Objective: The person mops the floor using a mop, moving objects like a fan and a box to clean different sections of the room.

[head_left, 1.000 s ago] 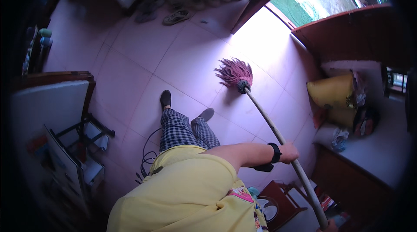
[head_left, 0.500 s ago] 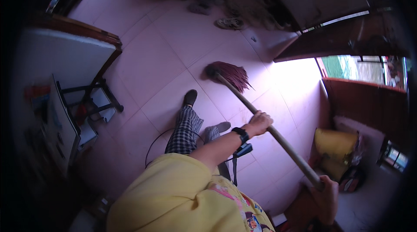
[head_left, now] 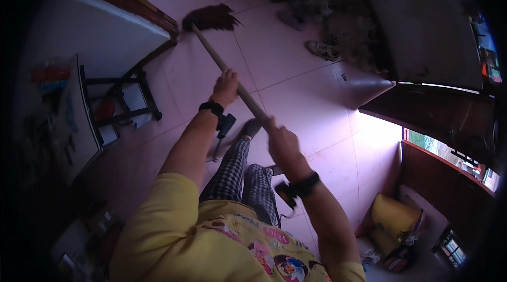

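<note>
Both my hands grip the long wooden handle of a mop [head_left: 208, 47]. My left hand [head_left: 226, 87] is wrapped round the handle partway down, closer to the head. Higher up, at the near end, my right hand [head_left: 284, 144] is closed round it. The dark red mop head [head_left: 216, 18] lies on the pinkish tiled floor [head_left: 296, 92], beside the end of a wall with a wooden frame. Black straps with small devices sit on both wrists.
Several shoes [head_left: 323, 49] lie along the far wall. A small table [head_left: 79, 123] with dark legs stands at the left. To the right are a dark wooden door [head_left: 433, 115] letting in light and a yellow bag-like object [head_left: 395, 218]. A wood-trimmed wall end [head_left: 170, 27] juts in at the left.
The mop head has swung far and to the left, toward the wall end. My left hand has moved left and forward; my right hand has come up from the lower right. The view has shifted.
</note>
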`<state>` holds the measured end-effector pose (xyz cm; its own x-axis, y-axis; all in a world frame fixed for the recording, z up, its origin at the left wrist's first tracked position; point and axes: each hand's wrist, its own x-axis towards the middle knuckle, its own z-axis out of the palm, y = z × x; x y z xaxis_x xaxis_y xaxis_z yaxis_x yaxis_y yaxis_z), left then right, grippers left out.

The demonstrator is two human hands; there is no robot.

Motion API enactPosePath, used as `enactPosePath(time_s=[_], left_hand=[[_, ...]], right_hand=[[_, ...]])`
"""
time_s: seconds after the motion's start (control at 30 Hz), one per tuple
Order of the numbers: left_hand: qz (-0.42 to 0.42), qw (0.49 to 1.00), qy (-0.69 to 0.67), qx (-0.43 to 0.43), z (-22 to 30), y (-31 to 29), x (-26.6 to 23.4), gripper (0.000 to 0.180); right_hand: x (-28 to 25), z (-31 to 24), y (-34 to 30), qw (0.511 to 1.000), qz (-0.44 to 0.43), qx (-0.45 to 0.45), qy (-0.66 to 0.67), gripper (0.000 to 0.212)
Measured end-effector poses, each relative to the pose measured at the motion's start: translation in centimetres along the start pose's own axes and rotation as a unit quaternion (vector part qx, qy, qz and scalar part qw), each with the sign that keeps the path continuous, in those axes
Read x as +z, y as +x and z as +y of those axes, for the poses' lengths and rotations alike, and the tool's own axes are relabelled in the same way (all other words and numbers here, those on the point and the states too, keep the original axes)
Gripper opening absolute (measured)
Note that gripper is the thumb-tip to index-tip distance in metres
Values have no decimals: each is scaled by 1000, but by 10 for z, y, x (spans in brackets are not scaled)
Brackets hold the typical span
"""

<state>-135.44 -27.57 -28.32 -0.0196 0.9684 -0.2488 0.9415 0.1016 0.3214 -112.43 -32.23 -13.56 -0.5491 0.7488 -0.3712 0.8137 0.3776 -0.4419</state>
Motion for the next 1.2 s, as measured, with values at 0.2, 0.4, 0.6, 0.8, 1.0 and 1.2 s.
enactPosePath(time_s=[0.2,0.4,0.6,0.8,1.0,1.2], left_hand=[[64,997,-19,-36,-42,-17,-7,46],[32,999,-29,19,-17,-68,22,31],[-47,998,-23,42,81,-119,83,26],[-204,959,37,196,215,-205,149,15],[-415,842,-4,345,362,-322,185,18],[-496,707,-82,498,477,-425,215,14]], right_hand=[[22,-50,58,994,-101,36,8,42],[35,-30,-45,990,-134,35,20,48],[-2,38,-185,980,-176,94,-9,57],[-20,85,-381,975,-119,187,2,33],[-28,79,-578,939,-121,321,-23,19],[-82,7,-697,859,-141,489,-47,19]])
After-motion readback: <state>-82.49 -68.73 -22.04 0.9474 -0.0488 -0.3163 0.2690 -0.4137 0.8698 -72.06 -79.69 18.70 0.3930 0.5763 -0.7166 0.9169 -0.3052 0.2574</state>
